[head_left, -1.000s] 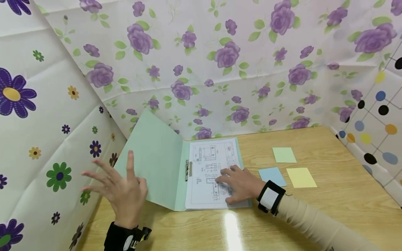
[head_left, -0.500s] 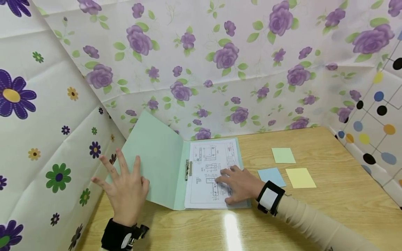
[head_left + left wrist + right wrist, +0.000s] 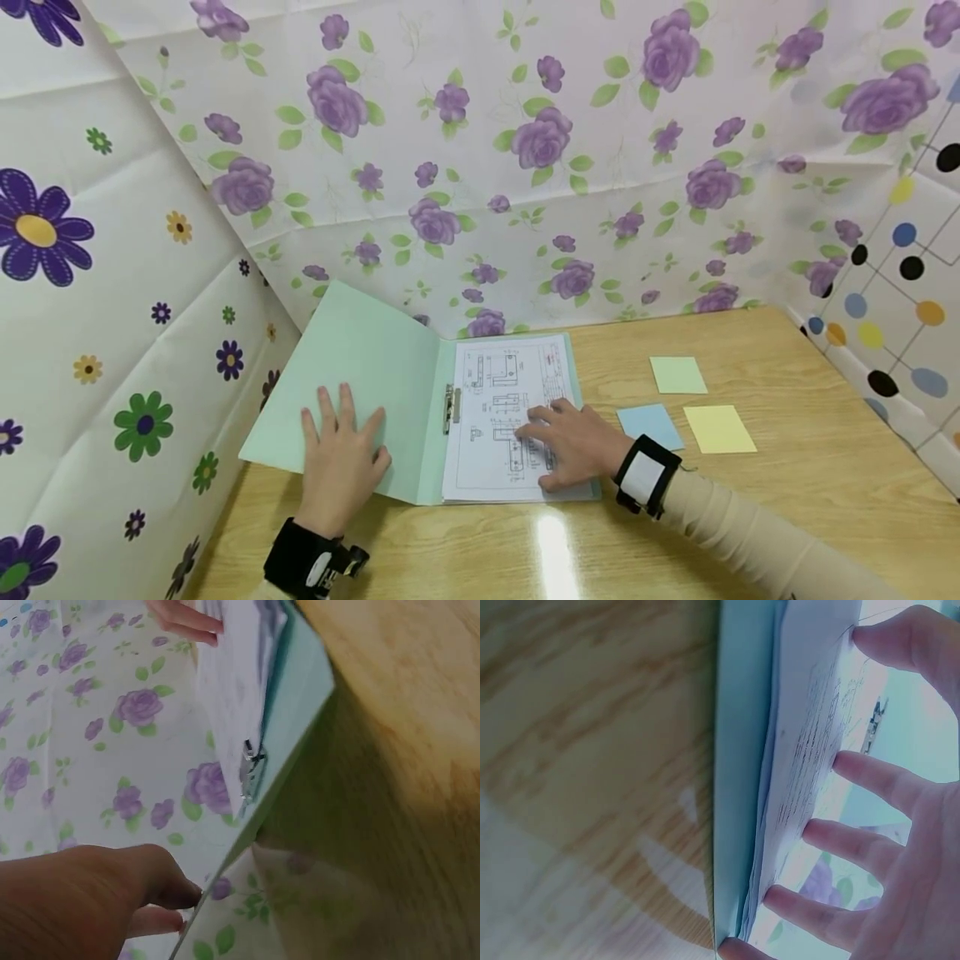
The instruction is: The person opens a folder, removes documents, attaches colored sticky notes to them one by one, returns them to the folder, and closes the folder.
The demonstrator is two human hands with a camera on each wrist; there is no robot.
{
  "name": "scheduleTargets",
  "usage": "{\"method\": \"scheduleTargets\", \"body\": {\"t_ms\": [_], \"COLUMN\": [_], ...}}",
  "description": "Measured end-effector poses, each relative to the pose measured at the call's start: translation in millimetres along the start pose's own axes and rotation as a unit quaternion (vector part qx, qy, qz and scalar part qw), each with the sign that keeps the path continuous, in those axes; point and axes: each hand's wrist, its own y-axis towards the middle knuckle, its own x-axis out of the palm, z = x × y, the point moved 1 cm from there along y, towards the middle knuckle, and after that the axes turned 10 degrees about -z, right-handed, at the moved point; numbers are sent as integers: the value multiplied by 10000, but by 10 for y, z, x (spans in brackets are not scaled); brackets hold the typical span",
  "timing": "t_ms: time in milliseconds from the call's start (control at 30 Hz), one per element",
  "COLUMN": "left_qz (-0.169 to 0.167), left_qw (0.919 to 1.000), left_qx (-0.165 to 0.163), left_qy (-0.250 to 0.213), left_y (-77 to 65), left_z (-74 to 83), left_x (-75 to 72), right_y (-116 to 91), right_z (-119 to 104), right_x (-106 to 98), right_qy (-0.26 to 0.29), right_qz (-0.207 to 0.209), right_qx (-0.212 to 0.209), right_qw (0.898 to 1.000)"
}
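Observation:
A pale green file folder (image 3: 360, 350) lies open on the table, its left cover tilted up off the wood. My left hand (image 3: 341, 467) rests on the inside of that cover with fingers spread. In the left wrist view, the left fingertips (image 3: 184, 894) touch the cover's face. A stack of paper sheets (image 3: 480, 475) with technical drawings lies in the folder's right half, beside a metal clip (image 3: 452, 408) at the spine. My right hand (image 3: 577, 442) presses on the top sheet with spread fingers; in the right wrist view, the right fingertips (image 3: 840, 761) touch the paper.
Right of the folder lie a green sticky note (image 3: 678, 375), a blue sticky note (image 3: 651, 427) and a yellow sticky note (image 3: 720, 429). Flowered cloth (image 3: 480, 167) hangs behind the wooden table (image 3: 450, 558), with more patterned cloth on both sides.
My left hand has come from the air left of the cover onto its inner face, moving right and down. The cover leans lower than before. My right hand has stayed on the sheets.

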Motion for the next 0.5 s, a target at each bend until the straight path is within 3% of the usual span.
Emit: {"method": "scheduleTargets", "body": {"t_ms": [133, 267, 433, 500], "left_qz": [-103, -529, -1266, -1377], "left_qw": [9995, 9957, 9831, 9779], "left_qx": [145, 292, 328, 396], "left_qy": [-259, -704, -1284, -1524], "left_y": [29, 70, 83, 90], "left_z": [39, 85, 175, 206], "left_x": [93, 207, 360, 459], "right_y": [1, -5, 2, 6], "right_z": [15, 42, 60, 69], "right_x": [-4, -21, -12, -2], "right_qy": [-28, -50, 25, 42], "right_qz": [-25, -34, -36, -5], "right_qx": [3, 70, 10, -39], "right_qw": [10000, 10000, 10000, 10000]}}
